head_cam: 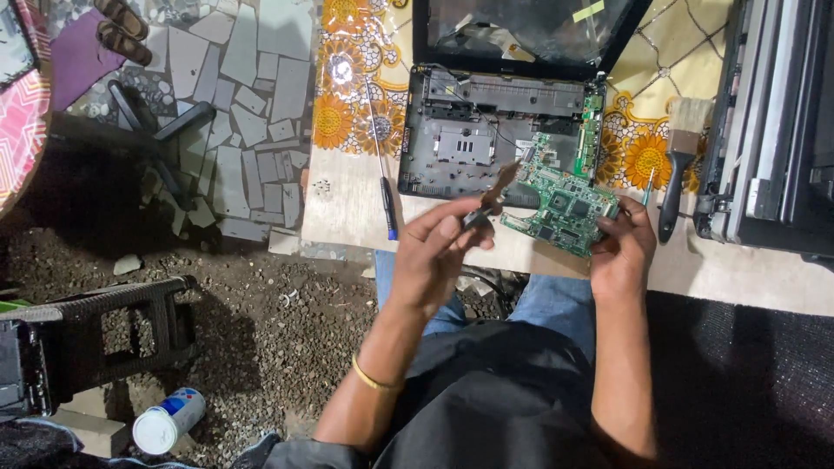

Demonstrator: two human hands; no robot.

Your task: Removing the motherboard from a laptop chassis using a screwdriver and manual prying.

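Risk: green circuit board [563, 201], centre frame, pinched by right hand [621, 252] at one edge only, half over table lip. I judge slip likely. Left hand [434, 256] fingers closed on small dark brush [493, 198]; hard stroke could knock components above opened black laptop base [473, 130].

floor [261, 330]: dirt, gravel | paving [252, 95]: broken stone | table [347, 208]: pale wood

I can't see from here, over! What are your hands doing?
Left hand grip shut on small brush. Right hand grip holds green circuit board. Open laptop behind it; paintbrush lies to the right.
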